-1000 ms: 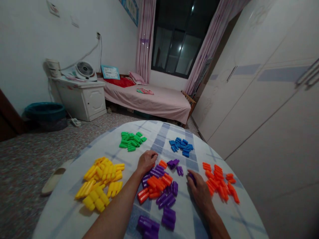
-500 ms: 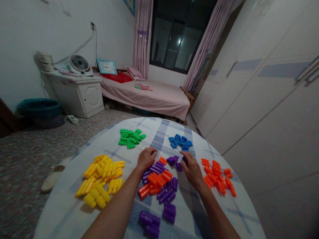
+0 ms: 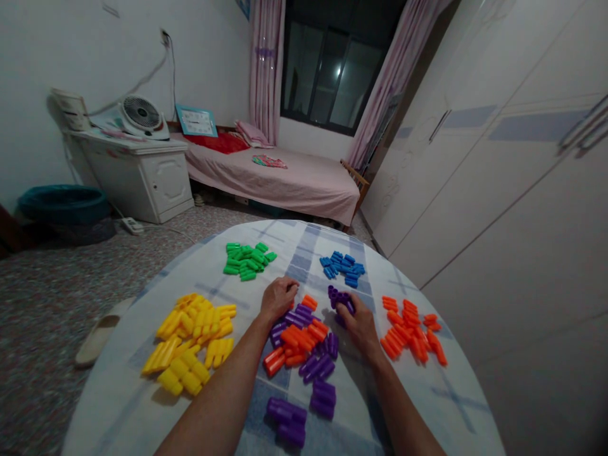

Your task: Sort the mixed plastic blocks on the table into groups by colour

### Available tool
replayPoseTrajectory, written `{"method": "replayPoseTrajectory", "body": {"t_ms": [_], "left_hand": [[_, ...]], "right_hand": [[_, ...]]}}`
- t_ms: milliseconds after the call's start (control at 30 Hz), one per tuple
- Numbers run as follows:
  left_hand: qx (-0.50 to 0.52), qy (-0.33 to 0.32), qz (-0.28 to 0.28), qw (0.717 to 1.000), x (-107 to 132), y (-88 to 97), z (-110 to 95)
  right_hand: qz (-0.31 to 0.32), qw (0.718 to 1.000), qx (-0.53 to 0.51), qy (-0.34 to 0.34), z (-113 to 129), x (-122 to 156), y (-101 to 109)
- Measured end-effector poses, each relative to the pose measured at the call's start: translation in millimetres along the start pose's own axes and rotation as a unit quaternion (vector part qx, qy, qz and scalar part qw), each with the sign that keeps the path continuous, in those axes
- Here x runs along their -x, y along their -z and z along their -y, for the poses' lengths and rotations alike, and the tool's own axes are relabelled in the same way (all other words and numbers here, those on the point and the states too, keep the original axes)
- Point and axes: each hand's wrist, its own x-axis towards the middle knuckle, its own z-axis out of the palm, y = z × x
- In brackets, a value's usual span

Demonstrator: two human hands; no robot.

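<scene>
My right hand (image 3: 358,322) is closed on purple tube-shaped plastic blocks (image 3: 335,294), with their round ends showing past the fingers. At the upper left of the mixed heap, my left hand (image 3: 279,299) is curled with its fingertips together; whatever lies inside is hidden. Between my forearms is that heap, with orange tube blocks (image 3: 298,340) lying on and among purple tube blocks (image 3: 319,367). Closer to me, two purple clusters sit apart, a smaller one (image 3: 323,399) and a larger one (image 3: 287,420).
Yellow blocks (image 3: 190,335) form a pile on the left, green blocks (image 3: 247,260) at the back left, blue blocks (image 3: 342,267) at the back right and orange blocks (image 3: 412,330) on the right. The round table (image 3: 418,411) has a checked cloth. A bed (image 3: 304,180) stands beyond.
My right hand has closed on purple blocks that lay on the cloth and shifted slightly left with them. My left hand looks the same. The view has tilted slightly.
</scene>
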Motion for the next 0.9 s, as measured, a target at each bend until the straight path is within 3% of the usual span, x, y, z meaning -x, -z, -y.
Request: {"method": "replayPoseTrajectory", "body": {"t_ms": [100, 233, 500, 600, 767, 900], "left_hand": [[-0.001, -0.002, 0.001, 1.0, -0.5, 0.0, 0.1], [-0.005, -0.003, 0.002, 1.0, -0.4, 0.4, -0.4], [-0.011, 0.002, 0.003, 1.0, -0.3, 0.3, 0.2], [-0.011, 0.004, 0.005, 1.0, -0.3, 0.8, -0.2], [-0.013, 0.007, 0.006, 1.0, 0.2, 1.9, -2.2], [-0.013, 0.01, 0.007, 1.0, 1.1, 3.2, -4.2]], "right_hand": [[0.033, 0.994, -0.082, -0.062, -0.9, 3.1, 6.5], [0.061, 0.989, -0.12, -0.063, -1.9, 11.6, 6.6], [-0.007, 0.989, -0.132, -0.064, 2.1, 24.9, 0.9], [-0.009, 0.995, -0.103, -0.012, 8.0, 27.7, -3.2], [-0.003, 0.988, -0.007, 0.154, 28.6, 34.9, -10.3], [0.052, 0.977, 0.079, 0.192, 40.1, 40.4, -13.4]]}}
